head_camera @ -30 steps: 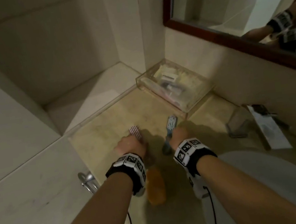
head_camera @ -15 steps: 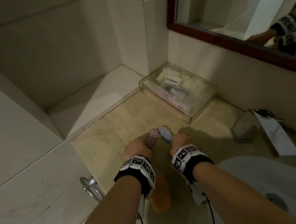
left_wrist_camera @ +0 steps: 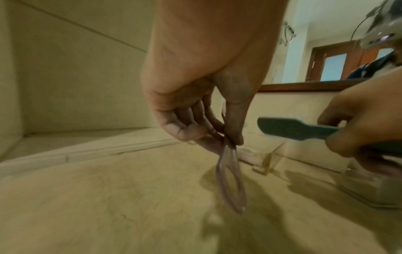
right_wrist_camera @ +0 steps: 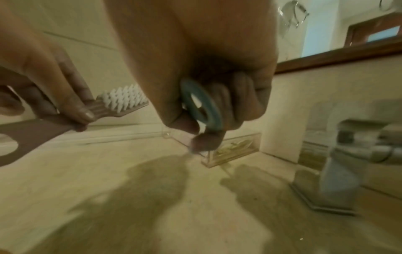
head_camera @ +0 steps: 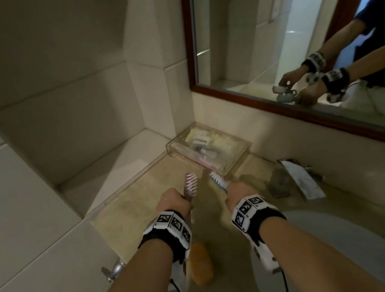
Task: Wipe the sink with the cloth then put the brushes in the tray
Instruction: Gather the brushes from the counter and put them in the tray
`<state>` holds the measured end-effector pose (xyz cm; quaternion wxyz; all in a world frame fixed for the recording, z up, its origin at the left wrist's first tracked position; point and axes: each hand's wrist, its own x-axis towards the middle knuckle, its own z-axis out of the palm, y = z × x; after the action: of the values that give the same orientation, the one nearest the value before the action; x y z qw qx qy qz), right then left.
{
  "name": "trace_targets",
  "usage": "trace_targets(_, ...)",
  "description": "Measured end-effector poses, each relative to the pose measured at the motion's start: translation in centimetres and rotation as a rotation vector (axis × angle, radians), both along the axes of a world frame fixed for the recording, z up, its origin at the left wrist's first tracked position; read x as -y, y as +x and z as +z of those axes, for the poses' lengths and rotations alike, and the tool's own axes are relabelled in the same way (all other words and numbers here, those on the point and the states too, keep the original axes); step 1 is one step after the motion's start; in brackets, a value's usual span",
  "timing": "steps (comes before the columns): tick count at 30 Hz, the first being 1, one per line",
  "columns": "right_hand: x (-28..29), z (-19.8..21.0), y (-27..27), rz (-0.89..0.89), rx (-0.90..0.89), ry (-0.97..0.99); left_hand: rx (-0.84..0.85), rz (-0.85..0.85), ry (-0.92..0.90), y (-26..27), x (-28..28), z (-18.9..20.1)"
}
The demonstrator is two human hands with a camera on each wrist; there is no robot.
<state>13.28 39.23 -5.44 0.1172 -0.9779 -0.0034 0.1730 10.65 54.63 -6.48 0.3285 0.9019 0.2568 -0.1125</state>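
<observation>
My left hand (head_camera: 173,203) grips a pink brush (head_camera: 191,184) by its looped handle (left_wrist_camera: 230,177), its white bristles (right_wrist_camera: 125,97) facing up. My right hand (head_camera: 239,192) grips a blue brush (head_camera: 219,181) by its ring handle (right_wrist_camera: 201,107), and the blue brush head (left_wrist_camera: 289,129) points left. Both brushes are lifted off the beige counter (head_camera: 145,201), heads close together. The clear tray (head_camera: 211,148) holding small toiletries sits just beyond them in the corner below the mirror. An orange cloth (head_camera: 201,264) lies on the counter under my left wrist. The sink (head_camera: 347,248) curves at lower right.
A chrome tap (right_wrist_camera: 348,163) stands right of the tray, with a white packet (head_camera: 301,178) beside it. The wood-framed mirror (head_camera: 294,34) hangs above. Tiled walls and a raised ledge (head_camera: 116,168) close off the left. A metal fitting (head_camera: 113,270) sticks out below the counter edge.
Both hands have lifted the brushes off the counter and carried them forward toward the tray. The brush heads came closer together.
</observation>
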Motion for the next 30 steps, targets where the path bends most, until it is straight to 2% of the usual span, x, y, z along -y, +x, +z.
trace_targets(5, 2.9, 2.6, -3.4, -0.042, 0.123, -0.056, 0.086, -0.067, -0.07, -2.3, 2.6, 1.7)
trace_targets(8, 5.1, 2.3, -5.9, -0.142, 0.082, 0.034, 0.113, -0.098, -0.132, -3.9, 5.0, 1.6)
trace_targets(14, 11.7, 2.1, -11.1, -0.251, 0.047, 0.06, 0.121, -0.191, -0.274, -6.5, 11.6, 0.4)
trace_targets(23, 25.0, 2.8, -16.4, -0.481, 0.031, 0.07, 0.052, -0.457, -0.33, -7.9, 25.9, 0.5)
trace_targets(30, 37.7, 2.3, -20.0, -0.609, 0.04, 0.053, 0.082, -0.589, -0.348, -9.6, 39.6, 1.5)
